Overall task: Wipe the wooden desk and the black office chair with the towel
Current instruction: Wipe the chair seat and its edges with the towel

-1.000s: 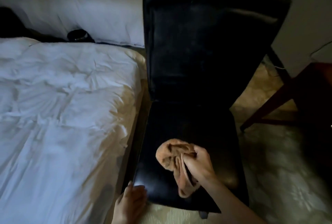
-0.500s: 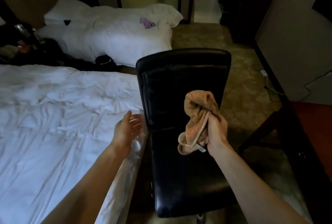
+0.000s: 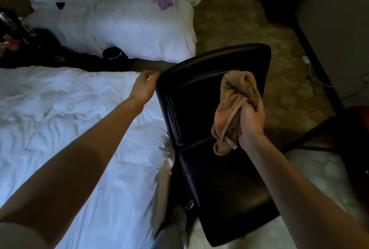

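The black office chair (image 3: pixel 215 184) stands in front of me, its backrest turned a little to the right. My right hand (image 3: pixel 252 117) grips a bunched tan towel (image 3: pixel 233 105) in front of the upper backrest. My left hand (image 3: pixel 144 87) reaches to the top left corner of the backrest, fingers curved at its edge; whether they hold it I cannot tell. A dark red-brown corner of the wooden desk (image 3: pixel 357 129) shows at the right edge, one leg angled toward the chair.
A white bed (image 3: pixel 69 138) runs close along the chair's left side. A second white bed (image 3: pixel 123 19) lies further back, with a black bin (image 3: pixel 111 53) at its foot. Patterned carpet (image 3: pixel 279 89) and a cable (image 3: pixel 315 81) are on the right by the wall.
My right hand lifted the towel off the seat up to the backrest. My left hand left the seat's front edge and rose to the backrest's top left corner. The view rose and the chair turned slightly.
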Demonstrator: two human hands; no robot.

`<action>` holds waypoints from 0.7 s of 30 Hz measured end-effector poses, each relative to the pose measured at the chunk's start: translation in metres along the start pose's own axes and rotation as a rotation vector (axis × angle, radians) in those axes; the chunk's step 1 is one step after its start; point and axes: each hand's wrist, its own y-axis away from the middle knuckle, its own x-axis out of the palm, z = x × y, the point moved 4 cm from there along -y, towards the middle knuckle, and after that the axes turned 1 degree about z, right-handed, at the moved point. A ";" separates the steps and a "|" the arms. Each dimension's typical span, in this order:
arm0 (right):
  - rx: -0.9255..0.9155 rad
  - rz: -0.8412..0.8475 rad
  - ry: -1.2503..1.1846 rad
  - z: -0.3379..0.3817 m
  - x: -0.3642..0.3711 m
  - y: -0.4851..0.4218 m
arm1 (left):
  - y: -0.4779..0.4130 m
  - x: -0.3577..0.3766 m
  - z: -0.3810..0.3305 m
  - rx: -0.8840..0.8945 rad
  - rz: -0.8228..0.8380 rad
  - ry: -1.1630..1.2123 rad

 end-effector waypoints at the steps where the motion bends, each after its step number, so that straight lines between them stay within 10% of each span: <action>1: -0.006 0.000 0.028 -0.008 0.018 -0.011 | -0.016 0.003 0.000 0.011 0.044 -0.072; 13: -0.194 -0.264 0.459 -0.150 0.178 -0.038 | -0.083 0.035 0.044 0.016 0.229 -0.265; 21: 0.391 -0.405 -0.078 -0.242 0.133 -0.049 | -0.090 0.042 0.048 0.101 0.246 -0.222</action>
